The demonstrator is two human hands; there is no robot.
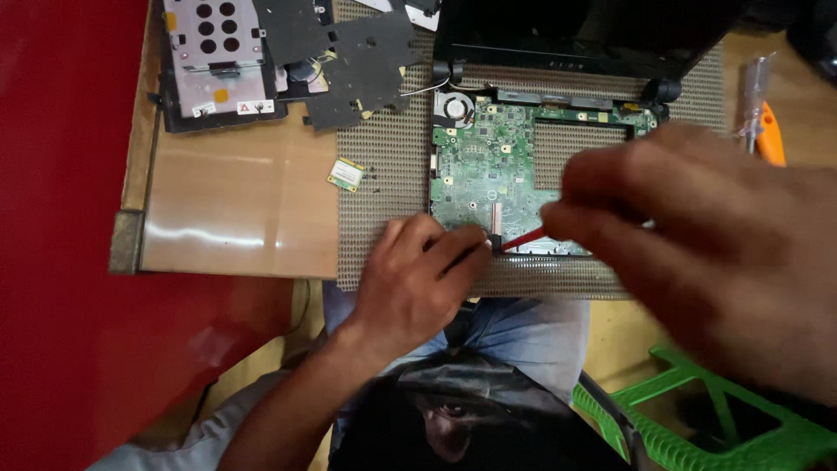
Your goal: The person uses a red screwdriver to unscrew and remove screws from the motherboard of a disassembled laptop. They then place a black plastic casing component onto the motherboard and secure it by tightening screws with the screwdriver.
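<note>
While the green circuit board lies exposed in the opened laptop base on the woven mat near the middle of the desk, its front edge is being worked on by both hands. The left hand is laid at the front edge of the mat, its fingertips pressed together against a small dark part at the board's near edge. The right hand, large and blurred close to the camera, is closed around a thin red tool, whose tip is brought to the same spot just beside the left fingertips. Whether the tip touches the part cannot be told.

The step in hand is judged to be the freeing of a connector or small fitting at the board's front edge. Steady, light pressure at the tool tip would be called for next, with the board held still by the left fingers.

Towards the far left corner of the desk, a metal drive caddy and black cover pieces are set aside. A small wireless card and loose screws are seen at the mat's left edge. An orange-handled tool is laid near the right edge, and a green stool is seen below.
</note>
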